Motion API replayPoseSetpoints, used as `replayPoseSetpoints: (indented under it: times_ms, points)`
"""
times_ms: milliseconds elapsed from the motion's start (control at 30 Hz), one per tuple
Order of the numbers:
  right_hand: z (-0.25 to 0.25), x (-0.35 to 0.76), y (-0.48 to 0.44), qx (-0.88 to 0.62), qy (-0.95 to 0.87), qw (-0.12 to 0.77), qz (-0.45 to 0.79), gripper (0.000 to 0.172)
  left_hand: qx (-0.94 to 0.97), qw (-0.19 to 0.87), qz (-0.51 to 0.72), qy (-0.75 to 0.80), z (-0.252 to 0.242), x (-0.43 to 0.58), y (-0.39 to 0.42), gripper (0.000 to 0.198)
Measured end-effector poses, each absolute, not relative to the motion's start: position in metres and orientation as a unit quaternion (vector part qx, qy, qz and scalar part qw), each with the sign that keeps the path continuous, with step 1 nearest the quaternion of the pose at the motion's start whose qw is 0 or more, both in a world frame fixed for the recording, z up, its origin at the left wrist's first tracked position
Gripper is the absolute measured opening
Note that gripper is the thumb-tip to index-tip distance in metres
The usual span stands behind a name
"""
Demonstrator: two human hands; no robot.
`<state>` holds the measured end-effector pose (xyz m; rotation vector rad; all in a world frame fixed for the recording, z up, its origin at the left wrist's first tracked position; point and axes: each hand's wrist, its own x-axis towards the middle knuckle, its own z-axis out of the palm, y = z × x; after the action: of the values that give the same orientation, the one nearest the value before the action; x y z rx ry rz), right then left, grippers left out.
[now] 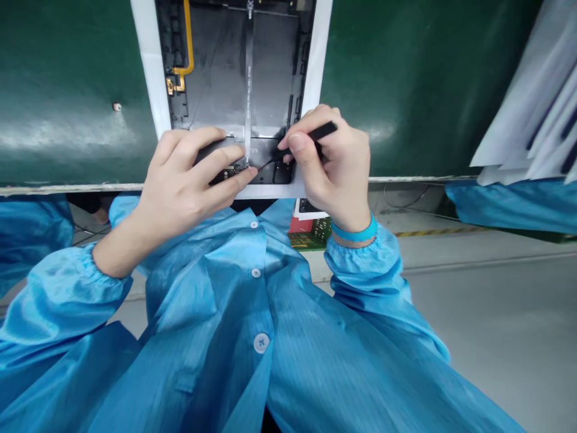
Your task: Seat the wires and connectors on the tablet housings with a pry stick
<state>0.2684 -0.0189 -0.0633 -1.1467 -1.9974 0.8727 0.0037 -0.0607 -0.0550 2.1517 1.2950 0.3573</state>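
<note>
An opened tablet-like device [274, 72] with a black interior lies in front of me, white margins along its sides. Down its middle runs a pale flat ribbon cable [248, 90]. My left hand [189, 168] rests with fingers spread on the near part of the device, its index fingertip close to the cable's lower end. In my right hand [333, 156] is a slim black pointed tool [325, 130], pinched between thumb and fingers. The tool's thin tip reaches down to the board beside my left fingertip; whether it touches is too small to tell.
An orange flex cable [189, 42] runs along the device's left side. The green work surface [406, 90] bears a small light-coloured bit [117, 106] at left. White sheets [523, 102] hang at right. Below the table edge sits a green crate [322, 231]. Blue-clothed people are at both sides.
</note>
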Motion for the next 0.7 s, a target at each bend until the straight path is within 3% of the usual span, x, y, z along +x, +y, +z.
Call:
replayPoseSetpoints:
  times_ms: [267, 500, 700]
  points:
    - [-0.070, 0.272, -0.018, -0.474, -0.729, 0.342, 0.357, 0.045, 0.837, 0.255, 0.162, 0.457, -0.068, -0.005, -0.060, 0.033]
    - [-0.068, 0.279, -0.018, -0.429, -0.723, 0.420, 0.341, 0.031, 0.820, 0.271, 0.154, 0.479, -0.069, -0.002, -0.060, 0.035]
    - [-0.077, 0.281, -0.018, -0.434, -0.740, 0.409, 0.311, 0.046, 0.843, 0.202, 0.172, 0.469, -0.076, -0.005, -0.064, 0.030]
